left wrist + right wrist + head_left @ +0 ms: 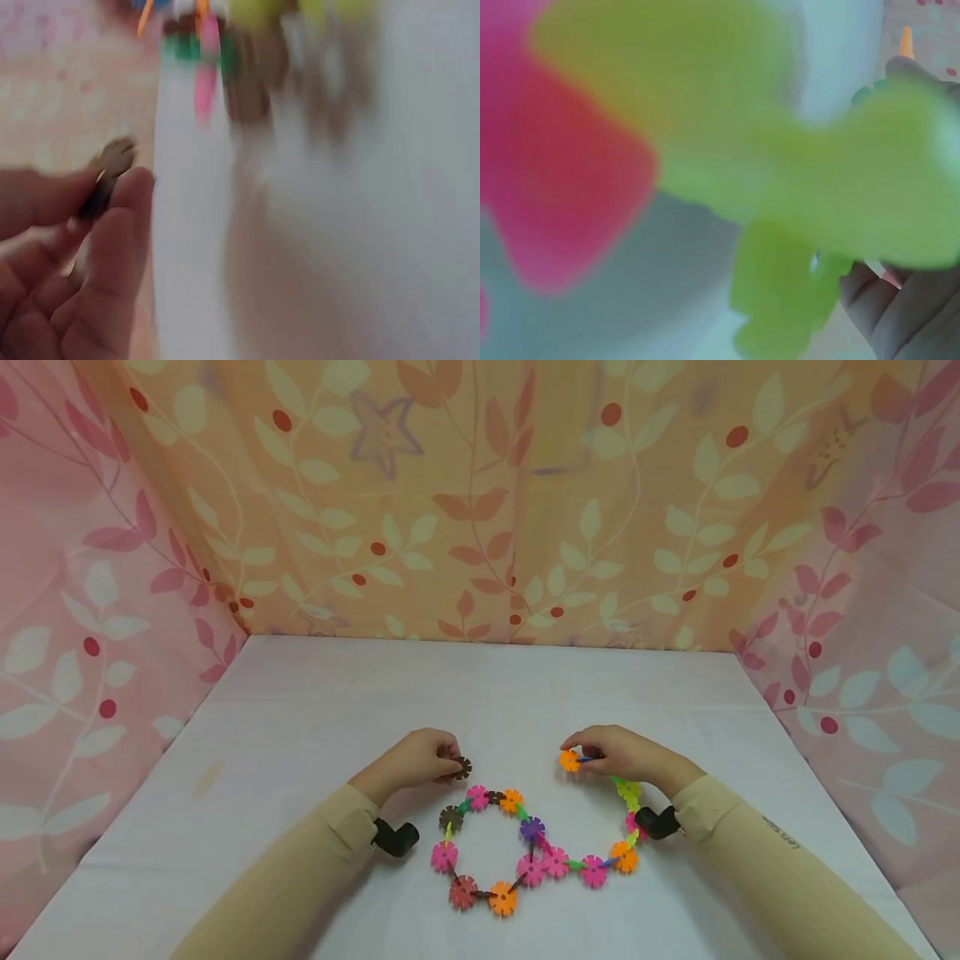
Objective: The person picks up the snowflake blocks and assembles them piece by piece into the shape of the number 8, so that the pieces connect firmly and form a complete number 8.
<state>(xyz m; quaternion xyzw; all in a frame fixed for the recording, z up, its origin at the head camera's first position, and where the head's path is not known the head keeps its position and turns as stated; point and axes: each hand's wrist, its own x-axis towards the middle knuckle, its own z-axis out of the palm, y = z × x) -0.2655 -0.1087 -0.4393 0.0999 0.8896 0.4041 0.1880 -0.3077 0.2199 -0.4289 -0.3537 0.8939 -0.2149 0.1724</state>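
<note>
My left hand (423,758) pinches dark brown notched snowflake discs between thumb and fingers; the front brown disc (464,767) shows at the fingertips. In the left wrist view a brown disc (116,156) overlaps a darker one. Across a gap, my right hand (618,752) holds the free end of a chain of interlocking snowflake discs. An orange disc (569,761) tips that end, with a blue disc (587,759) behind it at the fingers. From under this hand the chain runs down through yellow-green discs (628,792). It curves round to a closed ring of discs (444,857).
A white tabletop (337,685) lies under everything, with patterned cloth (480,527) at the back and both sides. Blurred yellow-green discs (855,180) and a pink disc (562,172) fill much of the right wrist view. A dark wrist camera (396,837) hangs near the ring's left side.
</note>
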